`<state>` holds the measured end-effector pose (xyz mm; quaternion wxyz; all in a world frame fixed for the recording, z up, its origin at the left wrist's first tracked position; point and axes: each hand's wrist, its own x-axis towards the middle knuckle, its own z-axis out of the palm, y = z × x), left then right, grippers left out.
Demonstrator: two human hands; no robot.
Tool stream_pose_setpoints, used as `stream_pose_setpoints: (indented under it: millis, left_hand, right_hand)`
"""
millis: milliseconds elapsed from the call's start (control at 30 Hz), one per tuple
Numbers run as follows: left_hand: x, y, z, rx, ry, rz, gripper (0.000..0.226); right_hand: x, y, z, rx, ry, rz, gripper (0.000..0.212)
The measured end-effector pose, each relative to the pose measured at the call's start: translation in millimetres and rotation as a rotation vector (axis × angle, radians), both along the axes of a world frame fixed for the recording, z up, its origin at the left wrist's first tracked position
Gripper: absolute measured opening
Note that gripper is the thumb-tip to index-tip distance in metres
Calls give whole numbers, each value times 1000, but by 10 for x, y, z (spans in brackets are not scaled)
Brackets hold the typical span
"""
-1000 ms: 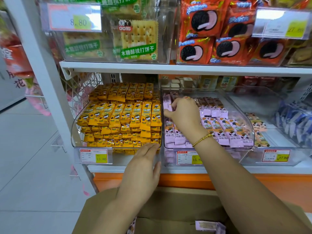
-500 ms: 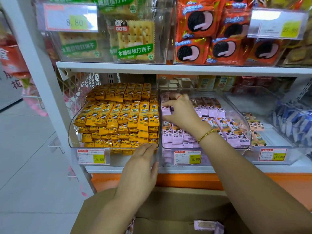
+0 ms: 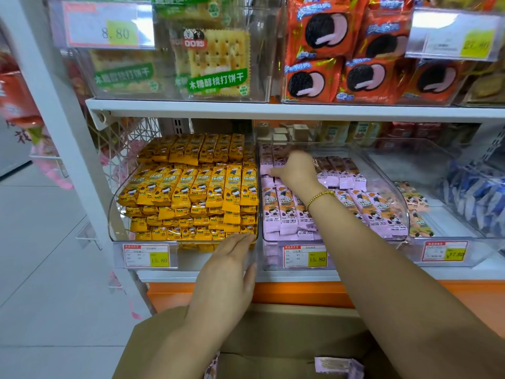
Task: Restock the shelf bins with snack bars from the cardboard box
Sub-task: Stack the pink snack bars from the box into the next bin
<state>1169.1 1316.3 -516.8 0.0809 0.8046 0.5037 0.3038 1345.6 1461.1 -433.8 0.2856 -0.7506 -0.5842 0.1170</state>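
A clear bin (image 3: pixel 388 184) on the lower shelf holds rows of pink snack bars (image 3: pixel 284 214). My right hand (image 3: pixel 296 173) reaches into its back left part, fingers on the bars there; a firm grip cannot be made out. Left of it stands a bin (image 3: pixel 116 214) packed with yellow snack bars (image 3: pixel 196 187). My left hand (image 3: pixel 228 266) lies flat with straight fingers against the front between the two bins. The open cardboard box (image 3: pixel 273 332) sits below the shelf, with a pink bar (image 3: pixel 337 366) inside.
Another clear bin (image 3: pixel 448 225) to the right holds a few orange-pink bars. The upper shelf (image 3: pixel 273 109) carries bins of crackers (image 3: pixel 216 61) and red cookie packs (image 3: pixel 355 56). Price tags (image 3: pixel 304 255) hang on the bin fronts. Tiled floor lies to the left.
My right hand has moved further back in the pink bin and slightly left. The left hand stays against the bin fronts. The camera has drifted a little.
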Motion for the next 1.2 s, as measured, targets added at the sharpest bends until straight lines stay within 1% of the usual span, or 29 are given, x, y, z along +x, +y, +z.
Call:
stream_pose_setpoints:
  millis: [67,133,200,267,300,333,367,433,500,567,600,733,800,900,967,1033,1100,1200]
  left_hand:
    - [-10,1,11,2,-17,-11,51]
    - [-33,-4,44,7,-59,-26,45]
    - [-70,-44,70,19,-138,-42,39]
    - [-119,-111,82,22,-197,-47,34]
    - [-141,-164,79,2,-210,-43,34]
    - [-164,-231,66,-31,-207,-39,36]
    - [-176,-309,49,-67,-179,-42,36]
    - [-205,-467,-45,-147,-38,-47,34]
    - [-243,-621,-171,-250,112,-37,24]
    - [-300,-741,-284,-340,166,-43,12]
    - [-336,-798,-331,-389,184,-40,11]
    - [-578,-962,-576,-479,300,58,33]
    - [-725,-1019,-717,-517,345,116,44]
    - [-948,-1129,-890,-599,438,200,59]
    - [-1056,-1207,-968,-643,457,216,61]
    - [-1111,-1246,-1001,-678,482,227,59]
    - [-1133,-1232,-1023,-720,520,228,64]
    - [-1165,-1182,-1041,-733,498,217,61]
  right_hand:
    - [-9,5,14,15,0,12,42]
    - [3,-71,10,88,6,14,40]
    - [25,-231,12,194,0,33,29]
    - [39,-500,4,285,53,89,11]
    - [35,-671,-7,305,89,140,11]
    - [33,-852,-47,303,126,204,16]
    - [29,-1050,-100,285,156,272,19]
    - [39,-1437,-265,206,165,392,21]
    - [73,-1726,-517,79,168,465,21]
    - [133,-1910,-888,-74,185,481,21]
    - [166,-1986,-1099,-163,178,480,21]
    - [249,-2225,-2024,-540,123,461,16]
    - [207,-2303,-2374,-637,112,431,20]
    - [43,-2310,-2743,-693,72,445,39]
    - [-116,-2267,-2942,-681,25,496,46]
    - [-302,-2218,-3124,-665,-38,542,47]
    - [-498,-2177,-3282,-666,-76,597,48]
    - [-786,-2143,-3574,-666,-119,712,48]
